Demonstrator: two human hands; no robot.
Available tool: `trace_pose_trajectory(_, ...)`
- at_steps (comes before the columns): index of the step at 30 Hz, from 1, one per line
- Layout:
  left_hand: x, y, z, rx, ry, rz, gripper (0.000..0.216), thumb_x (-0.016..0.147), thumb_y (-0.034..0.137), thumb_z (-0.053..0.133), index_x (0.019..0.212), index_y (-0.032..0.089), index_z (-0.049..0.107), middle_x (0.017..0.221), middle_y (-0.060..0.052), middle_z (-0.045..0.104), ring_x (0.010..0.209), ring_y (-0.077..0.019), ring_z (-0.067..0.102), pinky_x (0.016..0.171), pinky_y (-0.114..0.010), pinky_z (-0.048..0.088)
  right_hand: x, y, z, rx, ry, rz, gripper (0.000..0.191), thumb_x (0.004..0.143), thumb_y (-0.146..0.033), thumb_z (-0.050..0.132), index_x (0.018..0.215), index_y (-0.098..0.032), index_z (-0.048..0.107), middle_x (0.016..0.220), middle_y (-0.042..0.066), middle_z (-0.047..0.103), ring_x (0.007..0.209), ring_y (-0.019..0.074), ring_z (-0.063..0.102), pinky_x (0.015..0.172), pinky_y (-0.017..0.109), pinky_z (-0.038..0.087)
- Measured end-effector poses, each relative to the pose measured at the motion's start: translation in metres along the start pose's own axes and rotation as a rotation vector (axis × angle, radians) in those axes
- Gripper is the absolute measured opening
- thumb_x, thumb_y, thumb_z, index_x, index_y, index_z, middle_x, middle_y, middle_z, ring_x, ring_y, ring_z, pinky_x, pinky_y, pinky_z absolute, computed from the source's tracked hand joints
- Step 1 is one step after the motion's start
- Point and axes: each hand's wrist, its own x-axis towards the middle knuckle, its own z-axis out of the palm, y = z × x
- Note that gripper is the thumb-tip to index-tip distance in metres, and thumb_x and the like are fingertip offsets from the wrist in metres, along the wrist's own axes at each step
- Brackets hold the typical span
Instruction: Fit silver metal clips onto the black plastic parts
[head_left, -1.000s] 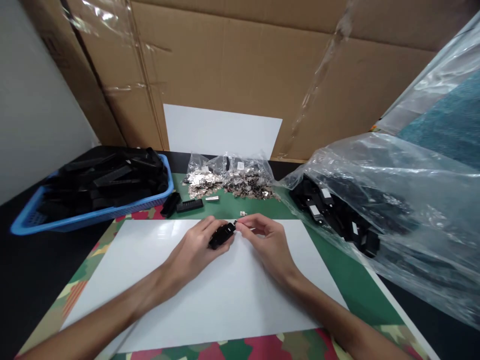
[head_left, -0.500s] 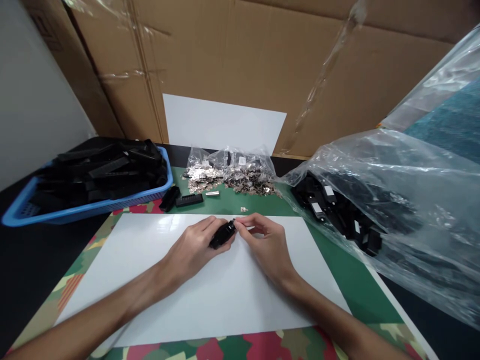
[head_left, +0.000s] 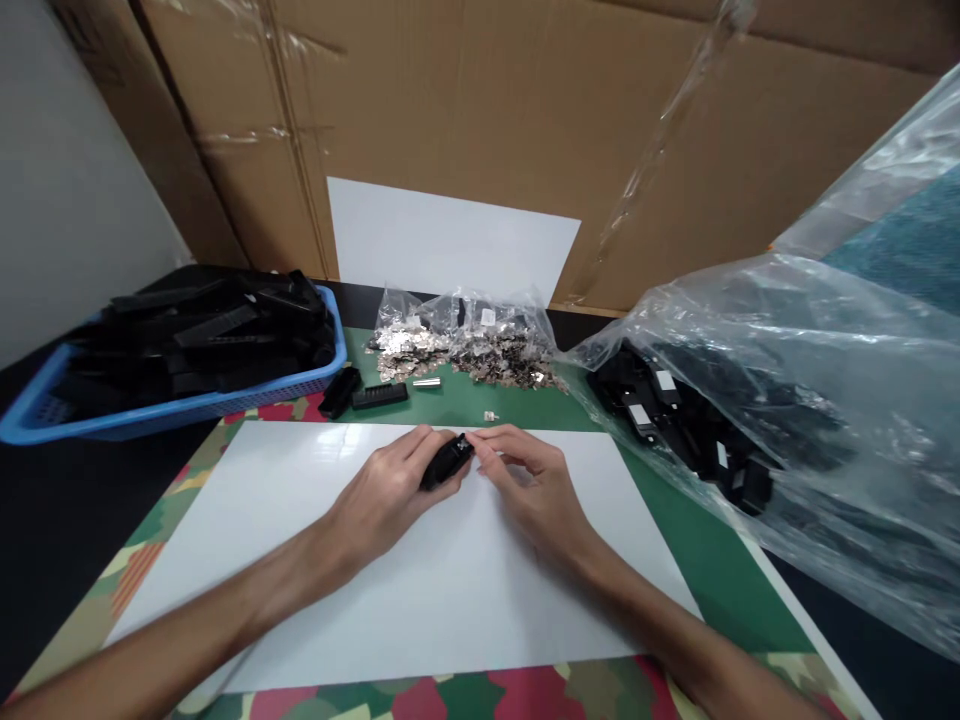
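Note:
Above the white sheet (head_left: 360, 600), my left hand (head_left: 394, 485) is closed around a black plastic housing (head_left: 448, 461), which tilts up to the right. My right hand (head_left: 529, 480) pinches with thumb and forefinger at the housing's upper right end. Whatever lies between those fingertips is too small to make out. A small light-coloured metal piece (head_left: 490, 416) lies on the green mat just beyond my right hand. Farther back are a short silver metal bar (head_left: 427, 383) and two black plastic parts, one flat and slotted (head_left: 379, 396), the other on its side (head_left: 340, 392).
At the left, a blue basket (head_left: 225, 404) is heaped with black plastic parts. Clear bags (head_left: 501, 318) with many small metal pieces (head_left: 409, 352) lie at the back. To the right, a large clear plastic bag (head_left: 847, 400) holds black parts with white labels. Cardboard (head_left: 480, 120) walls the far side.
The view has shifted slightly. My right fingertips have moved a little at the end of the housing, and my left hand keeps its hold on it.

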Motion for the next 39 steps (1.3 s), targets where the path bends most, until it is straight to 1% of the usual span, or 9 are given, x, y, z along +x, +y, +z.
trace_pose_trajectory(2, -0.001, -0.001, 0.000, 0.002, -0.020, -0.023, 0.021, 0.100, 0.027, 0.062, 0.119, 0.020, 0.057, 0.093, 0.000, 0.064, 0.079, -0.0170, 0.068, 0.069, -0.029, 0.055, 0.001, 0.001, 0.000, 0.032, -0.010, 0.028, 0.021, 0.097, -0.032, 0.066, 0.084, -0.024, 0.080, 0.104, 0.006, 0.078, 0.099, 0.0241, 0.071, 0.090, 0.039, 0.056)
trace_pose_trajectory(7, -0.001, -0.001, -0.003, -0.022, -0.070, -0.004, 0.030, 0.103, 0.026, 0.056, 0.132, 0.024, 0.052, 0.100, -0.002, 0.062, 0.087, -0.0180, 0.069, 0.073, -0.029, 0.057, 0.012, 0.007, -0.011, 0.295, -0.080, 0.292, 0.021, 0.088, -0.041, 0.077, 0.099, -0.023, 0.082, 0.091, 0.004, 0.078, 0.077, 0.0186, 0.070, 0.074, 0.033, 0.058)
trace_pose_trajectory(10, 0.000, 0.000, -0.006, 0.006, -0.086, 0.069, 0.035, 0.105, 0.024, 0.050, 0.140, 0.025, 0.047, 0.102, -0.005, 0.063, 0.090, -0.0200, 0.069, 0.076, -0.031, 0.059, 0.021, 0.015, -0.021, 0.413, -0.169, 0.378, 0.030, 0.081, -0.040, 0.084, 0.105, -0.023, 0.081, 0.096, 0.005, 0.078, 0.082, 0.0184, 0.070, 0.077, 0.032, 0.060)
trace_pose_trajectory(12, 0.001, 0.001, -0.007, 0.022, -0.089, 0.089, 0.037, 0.105, 0.023, 0.049, 0.142, 0.024, 0.045, 0.102, -0.005, 0.063, 0.088, -0.0204, 0.069, 0.076, -0.032, 0.059, 0.024, 0.019, -0.026, 0.425, -0.234, 0.403, 0.030, 0.080, -0.040, 0.085, 0.104, -0.022, 0.082, 0.101, 0.007, 0.078, 0.085, 0.0179, 0.070, 0.080, 0.032, 0.060)
trace_pose_trajectory(17, -0.001, 0.001, -0.006, 0.049, -0.087, 0.119, 0.039, 0.105, 0.021, 0.048, 0.143, 0.023, 0.044, 0.100, -0.006, 0.064, 0.087, -0.0214, 0.069, 0.072, -0.032, 0.059, 0.024, 0.019, -0.027, 0.398, -0.246, 0.398, 0.028, 0.081, -0.046, 0.083, 0.095, -0.022, 0.084, 0.096, 0.007, 0.079, 0.083, 0.0181, 0.070, 0.078, 0.033, 0.062)
trace_pose_trajectory(22, 0.000, 0.000, -0.004, 0.074, -0.068, 0.176, 0.036, 0.106, 0.021, 0.046, 0.142, 0.023, 0.044, 0.101, -0.007, 0.065, 0.092, -0.0222, 0.070, 0.072, -0.031, 0.059, 0.021, 0.013, -0.022, 0.306, -0.209, 0.386, 0.030, 0.080, -0.050, 0.082, 0.081, -0.020, 0.081, 0.080, 0.005, 0.077, 0.068, 0.0168, 0.068, 0.070, 0.032, 0.062)
trace_pose_trajectory(25, 0.001, 0.001, -0.004, 0.071, -0.072, 0.206, 0.033, 0.108, 0.022, 0.042, 0.140, 0.021, 0.044, 0.102, -0.008, 0.066, 0.092, -0.0221, 0.069, 0.073, -0.032, 0.058, 0.018, 0.012, -0.017, 0.265, -0.155, 0.361, 0.027, 0.080, -0.047, 0.081, 0.077, -0.020, 0.079, 0.074, 0.004, 0.076, 0.062, 0.0159, 0.066, 0.064, 0.030, 0.060)
trace_pose_trajectory(30, 0.002, 0.002, -0.004, 0.027, -0.108, 0.174, 0.035, 0.107, 0.022, 0.045, 0.142, 0.023, 0.044, 0.102, -0.007, 0.066, 0.094, -0.0221, 0.069, 0.075, -0.032, 0.059, 0.014, 0.010, -0.008, 0.208, -0.055, 0.339, 0.019, 0.079, -0.036, 0.075, 0.071, -0.019, 0.074, 0.067, 0.003, 0.072, 0.056, 0.0144, 0.062, 0.058, 0.027, 0.056)
trace_pose_trajectory(39, 0.003, 0.001, -0.004, 0.034, -0.117, 0.179, 0.033, 0.106, 0.021, 0.045, 0.139, 0.023, 0.047, 0.102, -0.007, 0.065, 0.095, -0.0226, 0.069, 0.075, -0.032, 0.059, 0.012, 0.014, -0.001, 0.203, -0.012, 0.370, 0.017, 0.077, -0.035, 0.074, 0.072, -0.019, 0.071, 0.062, 0.002, 0.070, 0.056, 0.0147, 0.062, 0.056, 0.027, 0.054)
